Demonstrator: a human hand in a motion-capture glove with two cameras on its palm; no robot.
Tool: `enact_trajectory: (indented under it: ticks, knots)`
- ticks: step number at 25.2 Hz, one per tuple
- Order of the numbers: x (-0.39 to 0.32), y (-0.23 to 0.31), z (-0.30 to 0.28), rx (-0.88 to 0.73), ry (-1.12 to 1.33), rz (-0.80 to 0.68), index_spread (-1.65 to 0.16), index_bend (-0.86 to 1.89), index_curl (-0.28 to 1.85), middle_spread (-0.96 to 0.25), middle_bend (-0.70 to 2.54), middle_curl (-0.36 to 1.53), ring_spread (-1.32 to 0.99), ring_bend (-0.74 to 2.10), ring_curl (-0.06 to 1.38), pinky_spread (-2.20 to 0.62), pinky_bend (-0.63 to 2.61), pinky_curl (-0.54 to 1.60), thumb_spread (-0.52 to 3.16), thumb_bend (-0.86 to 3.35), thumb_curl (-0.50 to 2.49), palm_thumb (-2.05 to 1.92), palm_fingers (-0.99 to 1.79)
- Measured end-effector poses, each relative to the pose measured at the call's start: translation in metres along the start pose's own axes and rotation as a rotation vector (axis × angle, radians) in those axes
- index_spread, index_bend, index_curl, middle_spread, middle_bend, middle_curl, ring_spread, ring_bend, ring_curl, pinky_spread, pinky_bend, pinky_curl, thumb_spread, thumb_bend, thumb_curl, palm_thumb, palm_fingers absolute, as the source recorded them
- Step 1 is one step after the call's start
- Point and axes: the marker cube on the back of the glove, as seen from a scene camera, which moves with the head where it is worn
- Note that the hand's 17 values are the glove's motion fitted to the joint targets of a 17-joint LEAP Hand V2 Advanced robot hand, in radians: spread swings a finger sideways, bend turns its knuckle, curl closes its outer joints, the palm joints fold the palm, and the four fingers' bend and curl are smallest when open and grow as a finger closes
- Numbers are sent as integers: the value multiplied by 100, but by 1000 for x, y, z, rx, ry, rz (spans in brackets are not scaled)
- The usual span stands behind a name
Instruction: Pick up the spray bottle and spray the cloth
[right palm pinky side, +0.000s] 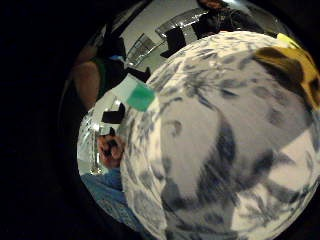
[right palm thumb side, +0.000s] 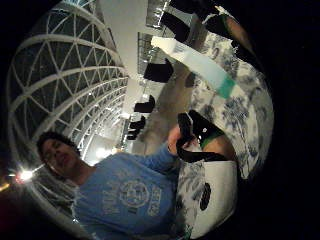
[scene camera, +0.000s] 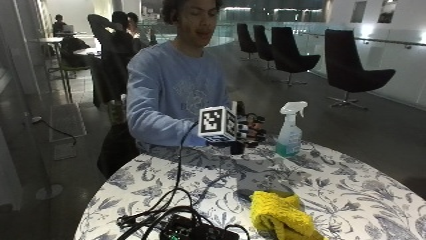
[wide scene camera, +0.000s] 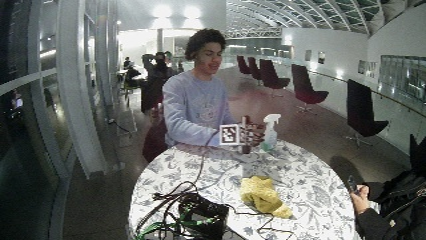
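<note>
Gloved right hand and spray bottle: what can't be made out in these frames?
- Right hand: in the outside view the marker cube covers most of it, so finger posture cannot be told, nor whether it touches the spray bottle.
- Wide outside view: hand and bottle are too small to show any gap.
- Palm views: only the bottle's pale body and green liquid show; its trigger cannot be made out.
- Yellow cloth: cut off by the outside view's lower edge.

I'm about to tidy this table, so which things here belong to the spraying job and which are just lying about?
For the job:
spray bottle, standing on the table
yellow cloth, bunched near the front edge
gloved right hand, raised beside the bottle

Lying about:
black box with cables
patterned tablecloth
</note>
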Motion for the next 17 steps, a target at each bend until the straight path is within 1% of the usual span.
enact_trajectory:
  ticks: [5, 10, 14, 17]
  knots:
    - [7, 59, -55, 73, 72, 7, -35, 12, 20, -6, 31, 44, -3, 45, 36, 12, 21, 34, 93, -3, 47, 88, 78]
    - [19, 110, -100, 125, 140, 55, -34, 13, 22, -6, 32, 44, -3, 44, 36, 11, 18, 34, 95, -3, 46, 87, 80]
    - [28, 137, -124, 145, 186, 102, -33, 14, 23, -6, 32, 44, -3, 43, 36, 11, 17, 33, 96, -2, 45, 87, 81]
    - [32, 147, -133, 150, 203, 123, -33, 14, 24, -6, 33, 43, -3, 42, 36, 11, 16, 32, 96, -3, 45, 87, 82]
